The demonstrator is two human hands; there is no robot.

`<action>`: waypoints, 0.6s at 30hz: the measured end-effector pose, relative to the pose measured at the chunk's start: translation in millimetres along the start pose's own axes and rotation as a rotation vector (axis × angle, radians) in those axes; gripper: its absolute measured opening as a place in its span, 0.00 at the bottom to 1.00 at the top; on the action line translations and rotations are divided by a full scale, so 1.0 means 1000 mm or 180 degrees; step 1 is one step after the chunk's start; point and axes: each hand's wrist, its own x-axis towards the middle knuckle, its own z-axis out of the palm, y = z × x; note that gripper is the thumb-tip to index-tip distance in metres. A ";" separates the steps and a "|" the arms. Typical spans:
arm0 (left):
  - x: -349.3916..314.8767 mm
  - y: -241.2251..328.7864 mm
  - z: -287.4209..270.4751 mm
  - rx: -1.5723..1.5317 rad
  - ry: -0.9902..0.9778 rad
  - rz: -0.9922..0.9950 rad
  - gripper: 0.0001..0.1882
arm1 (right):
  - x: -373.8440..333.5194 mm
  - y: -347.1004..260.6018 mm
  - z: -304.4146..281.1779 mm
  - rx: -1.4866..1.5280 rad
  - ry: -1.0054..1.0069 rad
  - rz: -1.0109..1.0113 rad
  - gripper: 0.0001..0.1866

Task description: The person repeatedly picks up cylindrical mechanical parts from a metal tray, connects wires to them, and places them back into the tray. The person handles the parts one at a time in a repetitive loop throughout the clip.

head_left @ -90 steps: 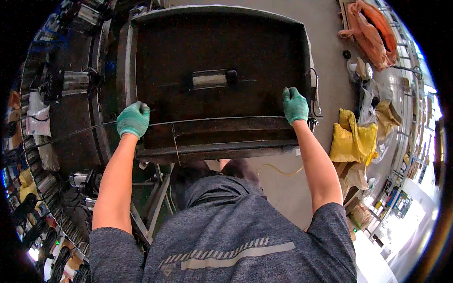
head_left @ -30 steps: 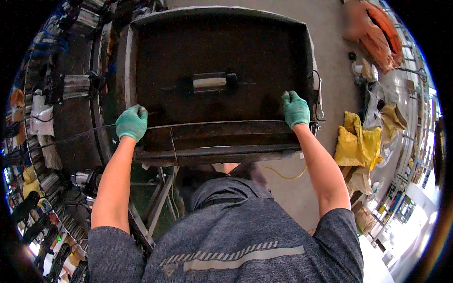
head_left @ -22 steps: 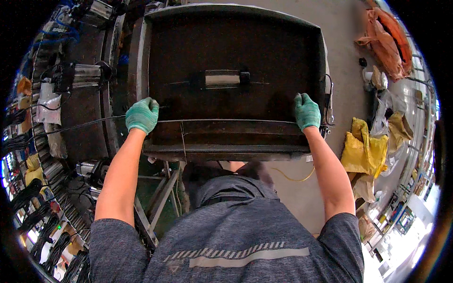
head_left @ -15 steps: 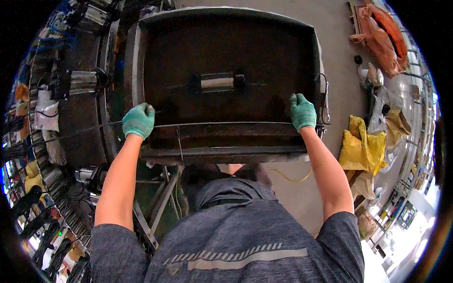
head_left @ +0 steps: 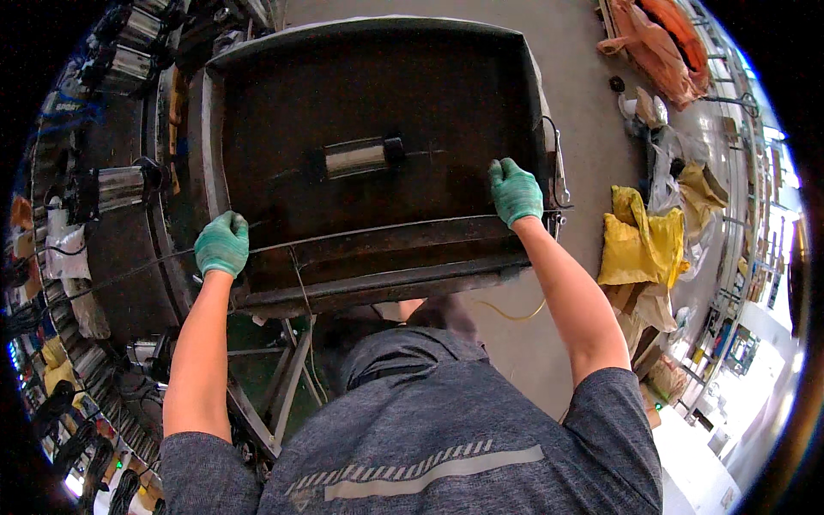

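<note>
A dark, shallow metal tray (head_left: 378, 94) with raised sides lies before me. In its middle is a short shiny metal cylinder (head_left: 354, 159) with a black end, touched by neither hand. My left hand (head_left: 221, 245), in a green glove, is closed at the tray's near left side. A black cable (head_left: 137, 269) runs from the left up to this hand; whether the fingers grip it is hidden. My right hand (head_left: 517, 193), also green-gloved, is closed over the tray's near right part, its fingers curled; what they hold, if anything, cannot be made out. A narrow ledge (head_left: 378, 245) spans the near side between both hands.
Similar shiny cylinders (head_left: 120, 187) stand on the dark bench at left. A wrench-like metal tool (head_left: 560, 167) hangs at the tray's right side. Yellow sacks (head_left: 639, 245) and an orange sack (head_left: 661, 51) lie at right. A thin yellow hose (head_left: 511, 316) lies on the floor.
The whole view has shifted and turned slightly, so the tray and both hands appear farther left. Hands and cylinder keep about the same places relative to the tray.
</note>
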 end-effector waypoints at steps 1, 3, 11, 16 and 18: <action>0.000 0.000 0.001 -0.0012 0.0037 0.0018 0.20 | 0.000 0.000 0.000 0.0010 0.0040 -0.0003 0.23; 0.000 -0.002 0.003 -0.0028 0.0115 0.0048 0.19 | -0.002 -0.001 0.000 0.0037 0.0115 -0.0015 0.23; 0.002 -0.004 0.004 0.0038 0.0018 0.0020 0.20 | -0.001 -0.001 0.000 0.0009 0.0088 -0.0011 0.23; 0.001 -0.003 0.005 0.0041 0.0071 0.0027 0.20 | -0.001 0.000 0.002 -0.0026 0.0136 -0.0023 0.23; 0.001 -0.004 0.006 0.0018 0.0099 0.0045 0.20 | -0.001 -0.001 0.000 -0.0036 0.0147 -0.0013 0.23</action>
